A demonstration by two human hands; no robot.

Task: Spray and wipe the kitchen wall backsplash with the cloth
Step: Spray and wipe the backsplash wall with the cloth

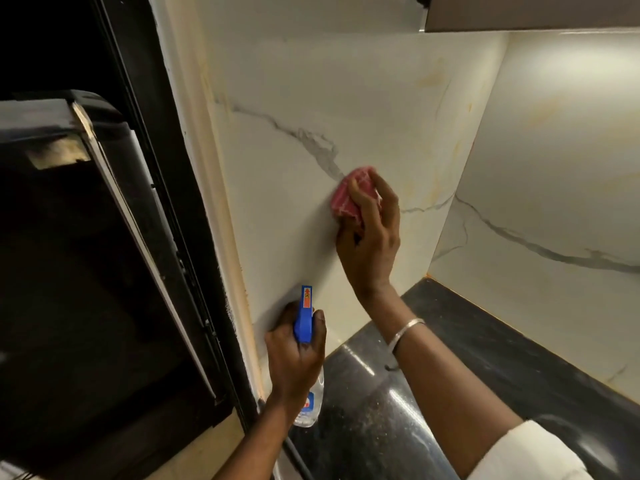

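Presses soft, light cloth [346,202] on backsplash [294,81] in curled right hand [372,247] | grips likely-slick spray bottle [304,320] by neck in left hand [294,358], 7 o'clock of cloth

Right hand [369,233] has the pink cloth [349,197] bunched up and pressed flat on the marble backsplash [311,98]. Left hand [294,355] is wrapped around a spray bottle [306,315] with a blue head, down low by the black table [467,341].
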